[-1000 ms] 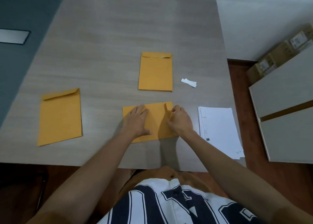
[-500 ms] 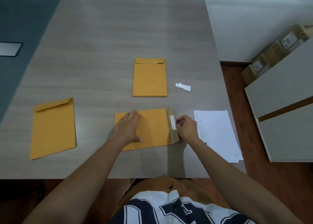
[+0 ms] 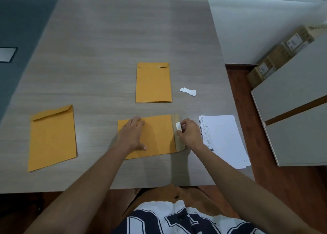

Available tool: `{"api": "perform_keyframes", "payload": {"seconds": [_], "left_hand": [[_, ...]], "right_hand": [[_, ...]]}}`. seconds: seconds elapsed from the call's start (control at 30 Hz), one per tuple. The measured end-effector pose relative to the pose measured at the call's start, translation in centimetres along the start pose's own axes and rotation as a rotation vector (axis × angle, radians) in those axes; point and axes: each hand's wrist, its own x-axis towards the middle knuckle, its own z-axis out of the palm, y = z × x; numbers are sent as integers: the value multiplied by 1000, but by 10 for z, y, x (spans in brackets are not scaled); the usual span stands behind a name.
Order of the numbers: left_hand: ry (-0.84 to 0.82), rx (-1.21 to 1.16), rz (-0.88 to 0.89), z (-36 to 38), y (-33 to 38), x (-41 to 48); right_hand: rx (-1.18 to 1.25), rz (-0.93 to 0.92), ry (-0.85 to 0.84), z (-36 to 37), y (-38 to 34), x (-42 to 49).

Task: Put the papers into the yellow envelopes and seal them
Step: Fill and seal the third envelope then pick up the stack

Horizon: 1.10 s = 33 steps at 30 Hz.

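1. Since half a second ago the right hand (image 3: 190, 133) has drawn the white strip (image 3: 178, 126) further off the opened flap (image 3: 178, 133), so less white lies on the flap and its bare brown inside shows along most of its length
2. Largest is the table (image 3: 123, 39), which carries everything
3. Next the stack of papers (image 3: 224, 140) lies just right of the right hand, near the table's right edge
4. One envelope (image 3: 53, 138) lies well apart at the left, a pile of envelopes (image 3: 153, 83) lies beyond the hands
5. Between the hands lies the working envelope (image 3: 159, 136), long axis running left to right, its flap at the right end
6. Spread flat, the left hand (image 3: 133, 133) presses on that envelope's left half
7. Fingertips of the right hand pinch the strip over the flap; being nearer the flap, it looks best placed to fold the flap leftward
8. Smallest, peeled strips (image 3: 188, 91) lie right of the pile
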Motion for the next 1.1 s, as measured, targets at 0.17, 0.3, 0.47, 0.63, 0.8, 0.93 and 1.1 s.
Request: {"api": "perform_keyframes", "payload": {"seconds": [0.17,0.3,0.47,0.63,0.8,0.93,1.1], "left_hand": [[-43,54,-18,-3,3,6],[-44,108,-65,-19,19,18],[217,-180,9,-30,64,30],[275,-523,153,-25,123,23],[218,-604,92,3,175,24],[148,-605,40,21,213,26],[109,-619,-127,40,245,26]], "right_hand": [[-40,-18,-9,0,3,-1],[62,-11,-19,-9,-1,1],[229,67,108,-42,3,0],[193,128,255,-81,34,-4],[92,266,288,-126,86,-6],[-26,322,153,-155,122,-4],[-133,315,-18,-165,151,1]]}}
